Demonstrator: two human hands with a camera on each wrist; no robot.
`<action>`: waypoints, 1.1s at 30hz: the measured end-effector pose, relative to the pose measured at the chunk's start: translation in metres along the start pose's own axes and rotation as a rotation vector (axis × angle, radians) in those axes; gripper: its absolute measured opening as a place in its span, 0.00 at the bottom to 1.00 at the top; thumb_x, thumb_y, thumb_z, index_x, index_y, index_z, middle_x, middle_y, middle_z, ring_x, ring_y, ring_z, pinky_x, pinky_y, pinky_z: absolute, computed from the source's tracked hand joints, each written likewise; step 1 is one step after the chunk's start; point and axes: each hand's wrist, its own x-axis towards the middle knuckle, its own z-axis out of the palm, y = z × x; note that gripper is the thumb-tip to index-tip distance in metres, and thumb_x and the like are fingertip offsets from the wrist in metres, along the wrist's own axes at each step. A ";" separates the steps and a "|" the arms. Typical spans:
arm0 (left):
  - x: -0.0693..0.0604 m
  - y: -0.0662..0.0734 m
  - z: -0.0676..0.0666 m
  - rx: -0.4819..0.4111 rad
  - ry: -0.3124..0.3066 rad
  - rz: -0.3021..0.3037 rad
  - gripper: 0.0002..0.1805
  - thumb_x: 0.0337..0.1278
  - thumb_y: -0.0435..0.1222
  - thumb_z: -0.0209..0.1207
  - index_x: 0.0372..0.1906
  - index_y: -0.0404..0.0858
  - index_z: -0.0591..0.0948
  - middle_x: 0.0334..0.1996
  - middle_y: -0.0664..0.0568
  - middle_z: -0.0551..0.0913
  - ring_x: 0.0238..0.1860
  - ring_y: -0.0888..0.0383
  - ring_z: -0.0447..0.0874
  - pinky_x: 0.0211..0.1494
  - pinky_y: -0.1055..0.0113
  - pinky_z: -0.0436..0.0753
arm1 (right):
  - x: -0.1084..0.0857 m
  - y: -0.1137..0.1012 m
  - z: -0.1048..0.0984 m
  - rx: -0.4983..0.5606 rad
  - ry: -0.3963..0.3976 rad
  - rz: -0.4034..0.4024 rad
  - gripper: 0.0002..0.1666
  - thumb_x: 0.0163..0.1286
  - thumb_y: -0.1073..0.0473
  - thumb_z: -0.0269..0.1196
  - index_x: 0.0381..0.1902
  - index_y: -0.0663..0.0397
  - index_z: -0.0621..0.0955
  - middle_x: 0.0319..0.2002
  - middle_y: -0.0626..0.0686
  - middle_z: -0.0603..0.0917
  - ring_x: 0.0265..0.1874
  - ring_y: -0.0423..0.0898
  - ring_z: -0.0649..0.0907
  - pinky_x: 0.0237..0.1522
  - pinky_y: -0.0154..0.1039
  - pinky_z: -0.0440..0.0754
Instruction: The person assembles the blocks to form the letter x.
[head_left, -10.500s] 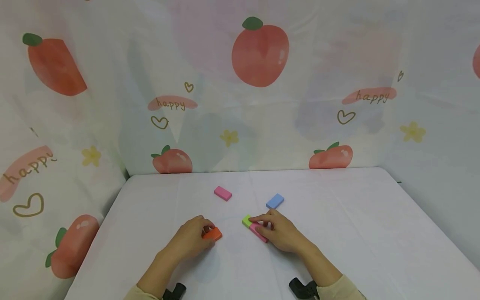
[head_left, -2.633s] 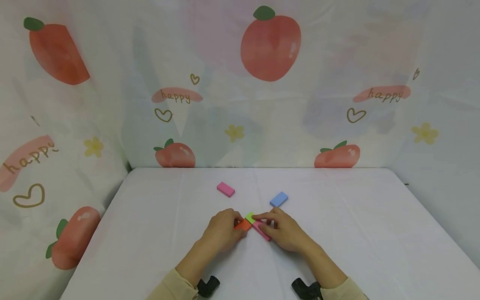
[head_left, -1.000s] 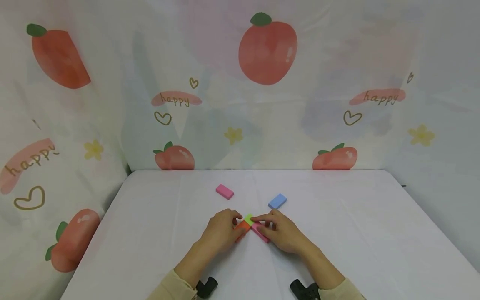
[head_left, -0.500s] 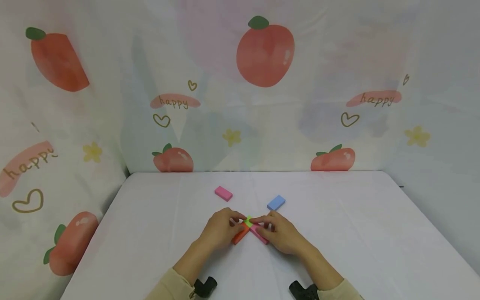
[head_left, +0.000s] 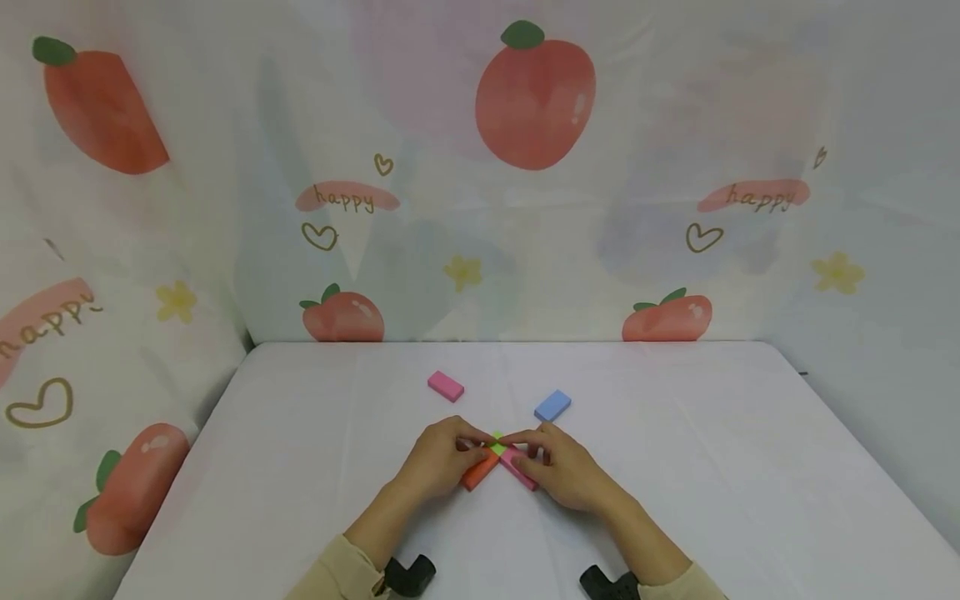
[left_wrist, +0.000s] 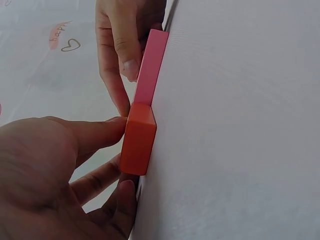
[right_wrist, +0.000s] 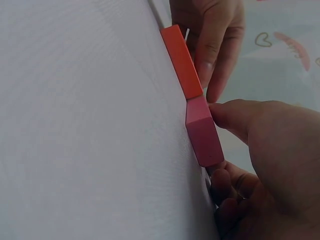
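Three rectangular blocks meet on the white table near the middle of the head view. The orange block (head_left: pixel 480 472) and a pink block (head_left: pixel 519 468) form a V, touching at its tip, with a lime-green block (head_left: pixel 497 445) behind them. My left hand (head_left: pixel 442 458) grips the orange block, thumb on its upper side, while its index finger reaches over the green one. My right hand (head_left: pixel 566 467) holds the pink block, its index fingertip also at the green block. Both index fingertips nearly meet there. Fingers partly cover the green block, and both wrist views hide it.
Farther back lie a second pink block (head_left: pixel 446 386) at left and a blue block (head_left: pixel 552 406) at right, just beyond my right hand. A fruit-printed cloth (head_left: pixel 420 250) rises behind the white table (head_left: pixel 712 467).
My left hand has brought the orange block rightward against the green and pink blocks. Lately its index finger slid forward over the green block. The right hand has barely moved.
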 end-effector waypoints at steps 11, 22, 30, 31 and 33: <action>0.006 -0.007 0.001 -0.027 0.001 0.062 0.08 0.64 0.40 0.69 0.46 0.53 0.93 0.39 0.62 0.84 0.36 0.64 0.76 0.37 0.69 0.76 | -0.002 -0.002 -0.002 0.016 0.005 0.014 0.16 0.73 0.50 0.67 0.57 0.28 0.86 0.37 0.42 0.76 0.27 0.38 0.73 0.28 0.34 0.69; 0.006 -0.011 0.001 -0.044 -0.002 0.066 0.09 0.64 0.39 0.69 0.46 0.54 0.93 0.41 0.64 0.85 0.37 0.64 0.76 0.38 0.70 0.76 | 0.000 -0.002 -0.002 0.055 0.003 0.024 0.17 0.73 0.51 0.67 0.57 0.30 0.86 0.37 0.44 0.77 0.28 0.39 0.73 0.28 0.34 0.70; 0.006 -0.011 0.001 -0.044 -0.002 0.064 0.09 0.65 0.39 0.69 0.46 0.54 0.93 0.41 0.65 0.85 0.37 0.65 0.76 0.38 0.70 0.76 | 0.001 -0.002 -0.001 0.051 -0.003 0.045 0.17 0.73 0.52 0.67 0.57 0.28 0.86 0.37 0.43 0.77 0.29 0.39 0.74 0.28 0.33 0.71; 0.006 -0.011 0.001 -0.044 -0.002 0.063 0.09 0.65 0.39 0.69 0.46 0.54 0.93 0.41 0.65 0.85 0.37 0.65 0.76 0.38 0.70 0.76 | 0.001 -0.002 -0.001 0.048 -0.004 0.048 0.17 0.73 0.52 0.67 0.57 0.27 0.86 0.37 0.43 0.77 0.29 0.39 0.74 0.29 0.33 0.71; 0.006 -0.011 0.001 -0.043 -0.001 0.062 0.09 0.64 0.39 0.69 0.46 0.54 0.93 0.41 0.65 0.85 0.37 0.64 0.76 0.38 0.70 0.76 | 0.001 -0.002 -0.001 0.049 -0.004 0.050 0.17 0.73 0.52 0.67 0.57 0.27 0.86 0.37 0.43 0.77 0.29 0.39 0.74 0.29 0.33 0.71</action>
